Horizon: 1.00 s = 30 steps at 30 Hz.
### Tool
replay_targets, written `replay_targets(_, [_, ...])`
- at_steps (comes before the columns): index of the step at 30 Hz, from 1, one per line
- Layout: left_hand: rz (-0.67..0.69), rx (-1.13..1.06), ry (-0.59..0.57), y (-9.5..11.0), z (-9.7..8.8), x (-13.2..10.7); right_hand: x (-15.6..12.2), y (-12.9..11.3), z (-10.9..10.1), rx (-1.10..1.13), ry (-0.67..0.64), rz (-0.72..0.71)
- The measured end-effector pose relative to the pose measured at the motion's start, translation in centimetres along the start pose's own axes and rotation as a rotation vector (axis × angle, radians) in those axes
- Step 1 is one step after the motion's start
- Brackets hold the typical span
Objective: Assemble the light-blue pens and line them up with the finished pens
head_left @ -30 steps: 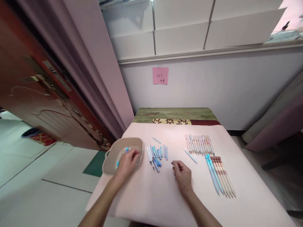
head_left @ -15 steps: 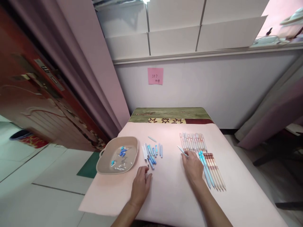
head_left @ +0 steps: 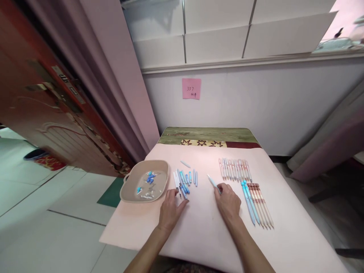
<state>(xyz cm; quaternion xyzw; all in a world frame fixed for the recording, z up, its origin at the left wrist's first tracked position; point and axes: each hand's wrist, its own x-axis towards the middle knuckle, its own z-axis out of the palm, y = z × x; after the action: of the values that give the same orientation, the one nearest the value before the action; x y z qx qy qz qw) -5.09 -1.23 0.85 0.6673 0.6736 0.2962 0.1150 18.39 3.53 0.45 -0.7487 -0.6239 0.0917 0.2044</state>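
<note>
My right hand (head_left: 229, 203) is closed on a pale blue pen barrel (head_left: 212, 181), whose tip pokes out up and to the left. My left hand (head_left: 170, 208) lies on the pink cloth (head_left: 199, 231), fingers apart and reaching into the near end of a cluster of blue pen parts (head_left: 184, 180). A beige tray (head_left: 127, 189) with small blue and white bits stands left of that hand.
Two rows of assembled pens lie to the right, a far row (head_left: 234, 168) and a nearer one (head_left: 258, 204). One loose pale piece (head_left: 185, 163) rests behind the cluster. A pink note (head_left: 191, 88) hangs on the wall; a red door (head_left: 42, 113) stands at left.
My left hand left the tray and came down onto the cloth by the blue parts. My right hand reached right, took up the pale blue barrel and drew it back left.
</note>
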Motion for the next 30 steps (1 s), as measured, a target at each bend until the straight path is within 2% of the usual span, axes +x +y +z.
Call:
replay_targets(4, [-0.015, 0.058, -0.036, 0.5, 0.4, 0.2, -0.8, -0.1, 0.6, 0.059, -0.007, -0.011])
replay_targets(8, [-0.062, 0.145, -0.101, 0.7, 0.5, 0.6, -0.7, -0.4, 0.4, 0.19, 0.074, -0.037])
replay_targets(12, [-0.078, 0.149, -0.162, 0.6, 0.3, 1.2, 0.2, -3.1, 0.3, 0.387, 0.17, -0.092])
replay_targets(17, [-0.077, 0.131, -0.186, 0.6, 0.0, 1.8, -0.6, -6.5, 1.9, 0.636, 0.221, -0.21])
replay_targets(21, [-0.067, 0.061, -0.139, 0.8, -0.3, 1.2, -2.9, -7.3, 2.9, 0.787, 0.077, -0.429])
replay_targets(23, [-0.018, 0.015, -0.075, 0.8, -0.5, 0.5, -3.7, -7.5, 2.9, 0.872, 0.004, -0.467])
replay_targets(27, [0.202, 0.004, 0.078, 1.0, -0.9, -0.2, -3.5, -7.8, 2.8, 1.064, -0.196, -0.325])
replay_targets(30, [0.366, 0.016, 0.053, 1.4, -1.2, 0.3, -2.6, -7.7, 3.1, 1.181, -0.367, -0.277])
